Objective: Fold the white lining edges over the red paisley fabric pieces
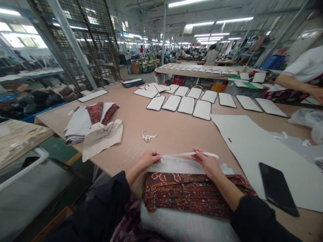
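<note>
A fluorescent-lit workshop [141, 16] spreads beyond the left grip [149, 159] and right grip [207, 162]; a tan tabletop [126, 101] surrounds them. Nearer lies a stack of dark-red patterned fabric [186, 195]. Both pinch a narrow white strip [178, 155], nearly straight between them.

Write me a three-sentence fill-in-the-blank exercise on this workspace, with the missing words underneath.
1. The left hand and right hand hold a strip coloured ____.
2. The cream cloth is on the person's ____ side.
3. From the patterned fabric, the phone lies to the person's ____.
Missing words: white; left; right.
</note>
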A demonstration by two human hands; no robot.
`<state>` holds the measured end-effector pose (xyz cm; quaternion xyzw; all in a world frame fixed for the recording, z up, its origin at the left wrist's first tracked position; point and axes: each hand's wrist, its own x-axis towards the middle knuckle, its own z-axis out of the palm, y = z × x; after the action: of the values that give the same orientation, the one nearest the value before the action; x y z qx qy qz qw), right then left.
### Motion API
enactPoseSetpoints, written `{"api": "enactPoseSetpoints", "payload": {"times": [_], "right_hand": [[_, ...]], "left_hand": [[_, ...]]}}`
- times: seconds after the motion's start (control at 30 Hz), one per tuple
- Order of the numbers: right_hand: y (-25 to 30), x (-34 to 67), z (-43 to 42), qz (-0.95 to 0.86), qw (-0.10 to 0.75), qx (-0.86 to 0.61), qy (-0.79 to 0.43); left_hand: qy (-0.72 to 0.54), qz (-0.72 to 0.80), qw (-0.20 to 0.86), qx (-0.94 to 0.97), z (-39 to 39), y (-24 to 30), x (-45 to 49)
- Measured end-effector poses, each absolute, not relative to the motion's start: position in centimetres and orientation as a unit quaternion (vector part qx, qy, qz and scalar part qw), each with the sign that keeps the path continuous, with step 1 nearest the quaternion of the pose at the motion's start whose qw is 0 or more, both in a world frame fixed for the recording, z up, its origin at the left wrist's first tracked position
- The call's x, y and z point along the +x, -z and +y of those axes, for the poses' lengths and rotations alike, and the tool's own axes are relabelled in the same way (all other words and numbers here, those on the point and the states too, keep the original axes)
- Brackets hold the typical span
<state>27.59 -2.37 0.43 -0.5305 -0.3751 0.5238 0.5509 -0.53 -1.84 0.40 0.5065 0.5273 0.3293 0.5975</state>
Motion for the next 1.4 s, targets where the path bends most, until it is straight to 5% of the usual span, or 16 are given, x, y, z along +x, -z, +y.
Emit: {"api": "enactPoseSetpoints", "payload": {"times": [0.17, 0.43, 1.2, 1.4], "right_hand": [[0.7, 30.0, -4.2, -0.606, 0.341, -0.632, -0.342], [0.8, 30.9, -4.2, -0.694, 0.195, -0.670, -0.176], [1.2, 32.1, -4.2, -0.692, 0.162, -0.682, -0.170], [1.0, 31.8, -4.2, -0.677, 0.170, -0.698, -0.162]], "left_hand": [[-0.279, 0.618, 0.474, 0.562, -1.4, 0.6, -2.2], [-0.243, 0.633, 0.333, 0.655, -0.6, 1.4, -1.9], [-0.182, 0.654, 0.240, 0.694, -1.4, 0.6, -0.6], [-0.073, 0.608, 0.057, 0.789, -2.6, -0.8, 0.3]]}}
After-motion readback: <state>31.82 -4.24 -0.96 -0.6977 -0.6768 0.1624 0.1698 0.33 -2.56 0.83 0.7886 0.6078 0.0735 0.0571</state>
